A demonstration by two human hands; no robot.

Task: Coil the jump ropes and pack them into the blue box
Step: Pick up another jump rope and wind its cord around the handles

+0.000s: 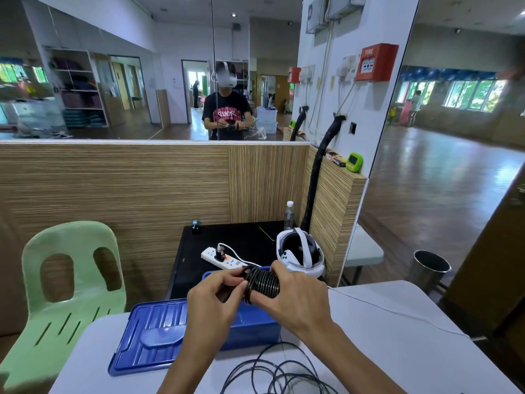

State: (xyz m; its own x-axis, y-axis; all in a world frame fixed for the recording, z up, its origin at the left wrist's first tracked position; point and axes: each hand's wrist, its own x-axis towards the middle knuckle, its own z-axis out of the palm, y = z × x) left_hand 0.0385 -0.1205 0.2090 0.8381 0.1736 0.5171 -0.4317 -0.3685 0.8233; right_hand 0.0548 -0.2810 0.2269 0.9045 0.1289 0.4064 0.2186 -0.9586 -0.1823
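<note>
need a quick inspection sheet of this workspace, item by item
surface: white table.
job's things: coil of black rope held above blue box; lid off, left of it; loose rope on table.
clutter: headset, bottle, power strip on black table.
grippers: left hand and right hand both hold the coil.
cables: white cable crosses table.
surroundings: green chair, wood partition, mirror, bin.

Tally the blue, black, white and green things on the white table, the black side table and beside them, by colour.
Blue: 2, the blue box and its lid.
Black: 2, the coiled jump rope and the loose rope.
White: 2, the power strip and the headset.
Green: 1, the chair.
Total: 7.
</note>
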